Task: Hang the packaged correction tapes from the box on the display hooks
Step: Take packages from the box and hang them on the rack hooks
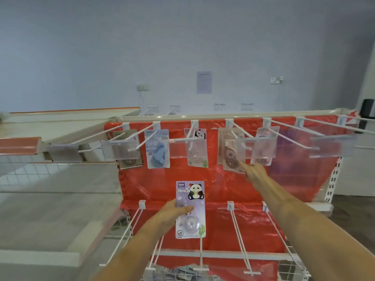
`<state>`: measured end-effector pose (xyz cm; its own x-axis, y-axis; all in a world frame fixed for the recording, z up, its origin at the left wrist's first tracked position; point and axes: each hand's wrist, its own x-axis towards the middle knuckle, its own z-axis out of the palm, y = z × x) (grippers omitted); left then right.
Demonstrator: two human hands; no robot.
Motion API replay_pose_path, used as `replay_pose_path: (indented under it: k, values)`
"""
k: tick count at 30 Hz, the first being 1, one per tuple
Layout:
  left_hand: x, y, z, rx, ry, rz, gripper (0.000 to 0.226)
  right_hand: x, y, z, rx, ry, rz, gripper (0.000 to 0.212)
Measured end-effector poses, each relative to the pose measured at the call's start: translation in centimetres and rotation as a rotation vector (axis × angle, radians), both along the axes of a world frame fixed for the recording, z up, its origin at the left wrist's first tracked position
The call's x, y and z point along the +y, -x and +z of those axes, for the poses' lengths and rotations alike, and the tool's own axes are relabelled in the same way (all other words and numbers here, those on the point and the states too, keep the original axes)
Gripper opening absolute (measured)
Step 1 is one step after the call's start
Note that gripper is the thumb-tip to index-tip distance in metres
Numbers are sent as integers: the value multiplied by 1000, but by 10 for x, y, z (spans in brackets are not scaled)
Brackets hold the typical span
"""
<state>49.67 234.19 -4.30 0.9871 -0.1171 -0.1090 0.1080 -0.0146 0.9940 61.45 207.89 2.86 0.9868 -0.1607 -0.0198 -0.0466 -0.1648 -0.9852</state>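
The panda pack (pixel 190 209), a purple carded correction tape, is upright in front of the red backing sheet (pixel 162 183), below the upper hook row. The left hand (pixel 174 212) pinches its left edge, thumb across the card front, fingers behind. The right hand (pixel 254 171) reaches up to the pink pack (pixel 230 151) hanging on an upper hook (pixel 241 131); its fingertips touch the pack's lower right corner, though whether they pinch it cannot be told. Further packs hang along the same row: a grey pack (pixel 129 151), a blue pack (pixel 157 148), a white panda pack (pixel 196 148). Clear label holders (pixel 255 148) hang at the hook ends. Lower hooks (pixel 241 238) project toward the camera
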Motion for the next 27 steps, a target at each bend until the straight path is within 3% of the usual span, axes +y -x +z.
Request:
replay_pose_path:
  k: [4, 7, 15, 19, 22, 27]
  values:
    - [-15, -3, 3, 23, 41, -11, 30, -16, 17, -24, 117, -14, -38, 32]
    - [-39, -4, 14, 9, 19, -16, 32, -29, 38, -25, 177, -62, 33, 25]
    - [-123, 6, 53, -71, 4, -87, 21, -59, 94, 18, 44, -15, 253, 35]
    - [-152, 16, 63, -87, -1, -68, 33, -66, 114, 24, 1, -69, 367, 31]
    - [-167, 24, 65, -97, -5, -101, 36, -72, 126, 14, -31, -58, 371, 28]
    - [-185, 40, 69, -97, -66, -95, 20, -84, 135, 5, -55, -96, 331, 27]
